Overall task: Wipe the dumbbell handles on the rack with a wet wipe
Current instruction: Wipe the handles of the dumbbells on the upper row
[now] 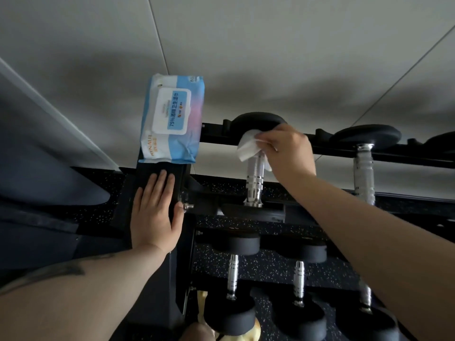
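My right hand (pixel 288 151) grips a white wet wipe (pixel 248 145) wrapped around the upper part of a chrome dumbbell handle (pixel 256 178) on the top shelf of the black rack (pixel 216 137). My left hand (pixel 155 212) lies flat, fingers spread, on the rack's black end plate (pixel 147 173) and holds nothing. The blue and pink wet wipe pack (pixel 172 119) sits on the top of that end plate, just beyond my left fingertips. A second top-shelf dumbbell (pixel 364 168) stands to the right.
Lower shelf holds several black dumbbells with chrome handles (pixel 232 276) (pixel 299 279). A grey panelled wall (pixel 246 45) rises behind the rack. Speckled black floor (pixel 258 264) shows between the shelves. A yellowish object (pixel 204 297) lies below the rack.
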`<state>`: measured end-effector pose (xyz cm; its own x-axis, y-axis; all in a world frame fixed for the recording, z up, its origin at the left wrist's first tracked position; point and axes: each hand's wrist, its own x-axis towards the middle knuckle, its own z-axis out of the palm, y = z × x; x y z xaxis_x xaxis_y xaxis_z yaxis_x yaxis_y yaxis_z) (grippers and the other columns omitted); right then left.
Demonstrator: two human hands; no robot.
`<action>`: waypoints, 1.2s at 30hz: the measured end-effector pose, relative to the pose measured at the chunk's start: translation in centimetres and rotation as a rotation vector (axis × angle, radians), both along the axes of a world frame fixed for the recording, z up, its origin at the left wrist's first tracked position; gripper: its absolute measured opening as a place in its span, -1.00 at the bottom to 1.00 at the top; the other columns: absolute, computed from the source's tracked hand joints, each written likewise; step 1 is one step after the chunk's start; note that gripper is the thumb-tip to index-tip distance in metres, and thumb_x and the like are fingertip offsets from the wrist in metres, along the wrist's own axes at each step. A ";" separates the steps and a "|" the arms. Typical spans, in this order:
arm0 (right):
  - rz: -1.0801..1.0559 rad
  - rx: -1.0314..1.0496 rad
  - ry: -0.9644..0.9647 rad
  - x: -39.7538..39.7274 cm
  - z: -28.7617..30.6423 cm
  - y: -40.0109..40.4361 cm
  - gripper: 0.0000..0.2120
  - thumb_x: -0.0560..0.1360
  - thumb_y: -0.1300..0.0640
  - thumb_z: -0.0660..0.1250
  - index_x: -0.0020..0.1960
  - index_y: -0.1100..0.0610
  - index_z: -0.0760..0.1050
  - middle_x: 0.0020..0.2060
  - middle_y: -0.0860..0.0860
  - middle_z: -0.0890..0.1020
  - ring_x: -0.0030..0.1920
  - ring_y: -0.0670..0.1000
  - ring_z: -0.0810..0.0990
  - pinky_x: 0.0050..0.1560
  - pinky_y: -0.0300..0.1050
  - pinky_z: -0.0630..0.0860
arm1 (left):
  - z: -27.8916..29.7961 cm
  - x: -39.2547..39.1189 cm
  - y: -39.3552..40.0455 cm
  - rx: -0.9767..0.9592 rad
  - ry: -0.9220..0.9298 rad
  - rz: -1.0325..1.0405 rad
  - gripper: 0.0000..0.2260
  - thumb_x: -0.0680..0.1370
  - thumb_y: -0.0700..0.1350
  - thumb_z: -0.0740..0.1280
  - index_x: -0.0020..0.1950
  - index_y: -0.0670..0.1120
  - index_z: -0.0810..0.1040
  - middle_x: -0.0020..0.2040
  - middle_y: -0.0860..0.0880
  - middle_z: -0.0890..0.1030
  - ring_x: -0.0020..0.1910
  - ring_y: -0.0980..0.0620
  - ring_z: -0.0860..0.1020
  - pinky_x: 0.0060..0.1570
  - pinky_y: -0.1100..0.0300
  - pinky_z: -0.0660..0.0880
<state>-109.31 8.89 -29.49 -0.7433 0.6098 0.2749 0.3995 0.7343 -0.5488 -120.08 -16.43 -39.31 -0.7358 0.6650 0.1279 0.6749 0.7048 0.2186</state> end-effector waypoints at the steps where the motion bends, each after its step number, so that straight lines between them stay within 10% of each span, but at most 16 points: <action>1: -0.035 0.007 0.026 -0.3 -0.1 -0.1 -0.83 0.46 0.24 0.39 0.04 0.15 0.66 -0.03 0.04 0.65 -0.12 0.04 0.61 -0.05 -0.17 0.53 | 0.0 0.0 0.0 -0.001 0.004 -0.001 -0.47 0.55 0.06 0.03 0.50 -0.09 0.26 0.53 -0.04 0.22 0.52 -0.03 0.14 0.47 -0.05 0.10; 14: -0.492 -0.585 0.117 -0.4 -0.4 -1.8 -0.87 0.49 0.08 0.37 0.00 0.05 0.65 -0.28 -0.13 0.63 -0.23 -0.13 0.59 -0.16 -0.28 0.51 | 0.2 0.1 0.1 -0.029 0.007 0.004 -0.46 0.55 0.06 0.02 0.50 -0.10 0.26 0.53 -0.05 0.22 0.52 -0.04 0.15 0.46 -0.06 0.10; 20: -0.496 -1.504 0.131 1.1 -2.0 -1.6 -0.87 0.56 0.19 0.25 0.02 0.19 0.54 -0.28 0.05 0.61 -0.41 -0.05 0.58 -0.25 -0.10 0.55 | 0.2 0.0 0.1 -0.030 0.006 -0.001 -0.46 0.55 0.05 0.03 0.50 -0.10 0.26 0.53 -0.06 0.23 0.52 -0.04 0.15 0.46 -0.05 0.10; 23: -0.430 -1.755 0.316 -0.8 -1.2 0.1 -0.85 0.60 0.17 0.16 0.04 0.20 0.48 -0.16 0.07 0.60 -0.19 0.02 0.58 -0.12 -0.05 0.52 | 0.2 0.1 0.1 -0.032 0.006 -0.001 -0.46 0.55 0.06 0.03 0.50 -0.10 0.25 0.53 -0.05 0.22 0.52 -0.03 0.14 0.46 -0.05 0.10; 36: -0.451 -1.760 0.377 -1.7 -1.2 0.2 -0.86 0.61 0.18 0.14 0.02 0.19 0.47 -0.22 0.05 0.57 -0.20 0.02 0.55 -0.07 -0.03 0.51 | 0.2 0.0 0.1 -0.035 0.005 -0.003 -0.45 0.54 0.05 0.03 0.50 -0.11 0.25 0.53 -0.05 0.22 0.52 -0.03 0.14 0.46 -0.07 0.11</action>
<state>-110.98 9.10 -30.73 -0.5213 0.4507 -0.7246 0.0689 -0.8241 -0.5622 -120.06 -16.37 -39.07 -0.7334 0.6711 0.1079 0.6778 0.7102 0.1901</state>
